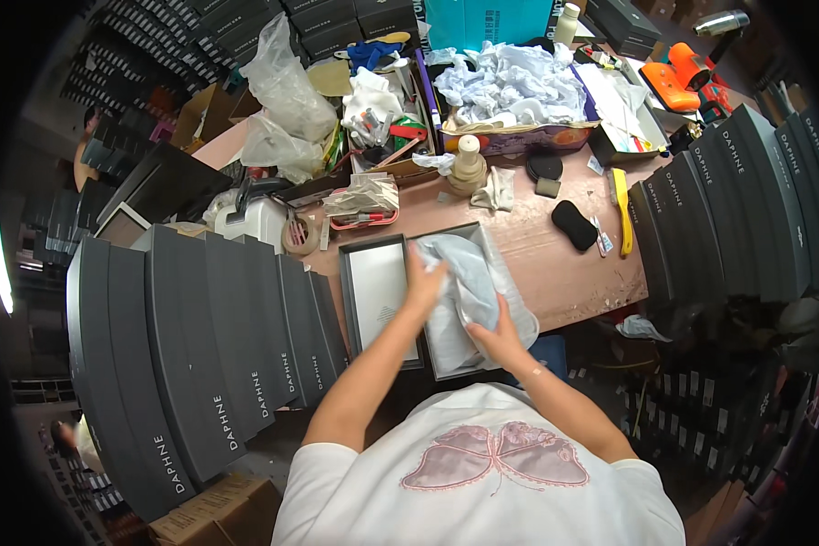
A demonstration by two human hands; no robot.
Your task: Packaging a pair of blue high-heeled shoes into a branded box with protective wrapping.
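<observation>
Head view, centre of frame: open grey box (pixel 455 364) on the table (pixel 564 264), its lid (pixel 379 296) just left. Left hand (pixel 425 284) and right hand (pixel 497 338) press flat on pale wrapping (pixel 469 273) inside. Wrapping seated; lid not yet on.

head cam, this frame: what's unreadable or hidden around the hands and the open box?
- Head view: contents of the open box, hidden under the pale bag.
- Head view: left hand and right hand fingertips, buried in the bag folds.
- Head view: the box's near edge, hidden behind the right hand.
- Head view: grey lid, near end covered by the left forearm.
</observation>
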